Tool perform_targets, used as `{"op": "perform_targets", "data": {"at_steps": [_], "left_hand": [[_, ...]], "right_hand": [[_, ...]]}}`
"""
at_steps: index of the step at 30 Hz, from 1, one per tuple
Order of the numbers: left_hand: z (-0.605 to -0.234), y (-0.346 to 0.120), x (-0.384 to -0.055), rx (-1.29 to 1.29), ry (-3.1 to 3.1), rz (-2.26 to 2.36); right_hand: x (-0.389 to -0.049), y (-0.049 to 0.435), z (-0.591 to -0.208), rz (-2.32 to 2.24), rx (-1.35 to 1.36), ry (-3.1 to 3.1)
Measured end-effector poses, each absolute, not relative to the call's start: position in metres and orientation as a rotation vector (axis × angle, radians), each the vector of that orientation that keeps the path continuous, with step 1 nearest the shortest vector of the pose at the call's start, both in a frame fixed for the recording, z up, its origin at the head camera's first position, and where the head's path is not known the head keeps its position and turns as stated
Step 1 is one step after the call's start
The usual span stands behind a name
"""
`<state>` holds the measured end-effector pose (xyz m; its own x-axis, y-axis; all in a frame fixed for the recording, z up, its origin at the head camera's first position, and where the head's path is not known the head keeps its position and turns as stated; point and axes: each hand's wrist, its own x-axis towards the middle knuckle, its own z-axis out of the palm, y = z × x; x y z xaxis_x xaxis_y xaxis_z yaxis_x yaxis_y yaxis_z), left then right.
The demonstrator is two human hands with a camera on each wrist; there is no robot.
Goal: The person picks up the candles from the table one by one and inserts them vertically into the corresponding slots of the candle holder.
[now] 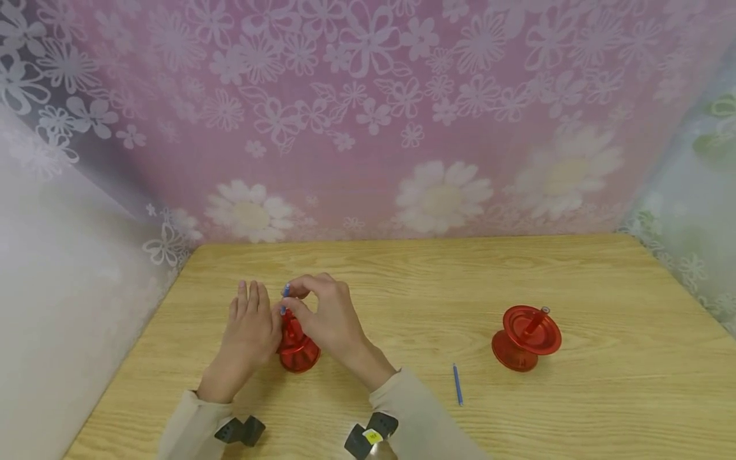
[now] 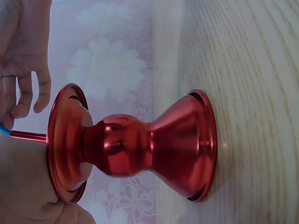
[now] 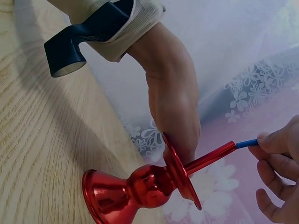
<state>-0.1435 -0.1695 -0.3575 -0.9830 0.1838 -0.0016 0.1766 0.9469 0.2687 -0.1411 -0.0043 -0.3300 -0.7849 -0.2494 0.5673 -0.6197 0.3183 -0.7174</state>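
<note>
A shiny red metal candle holder (image 1: 300,361) stands upright on the table, with a wide dish and a thin upright tube on top. My right hand (image 1: 333,316) pinches a thin blue stick (image 1: 285,291) between thumb and fingertips. In the right wrist view, the lower end of that blue stick (image 3: 246,143) is at the mouth of the red tube (image 3: 212,158). My left hand (image 1: 248,332), fingers straight, lies against the left side of the candle holder at its dish. From the left wrist, the holder's flared base (image 2: 187,144) shows flat on the wood.
A second red candle holder (image 1: 520,338) with a tube in its dish stands at the right of the wooden table (image 1: 402,281). Another thin blue stick (image 1: 457,384) lies between the two holders. Flower-printed curtains (image 1: 356,160) hang behind the table and at its sides.
</note>
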Motion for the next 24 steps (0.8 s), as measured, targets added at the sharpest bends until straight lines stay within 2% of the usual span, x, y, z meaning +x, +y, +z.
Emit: {"op": "perform_targets", "data": {"at_steps": [24], "left_hand": [[-0.357,-0.17,-0.144,0.314,3.072,0.403]], "right_hand": [[-0.146,-0.006,-0.31,1.149,0.98,-2.48]]}}
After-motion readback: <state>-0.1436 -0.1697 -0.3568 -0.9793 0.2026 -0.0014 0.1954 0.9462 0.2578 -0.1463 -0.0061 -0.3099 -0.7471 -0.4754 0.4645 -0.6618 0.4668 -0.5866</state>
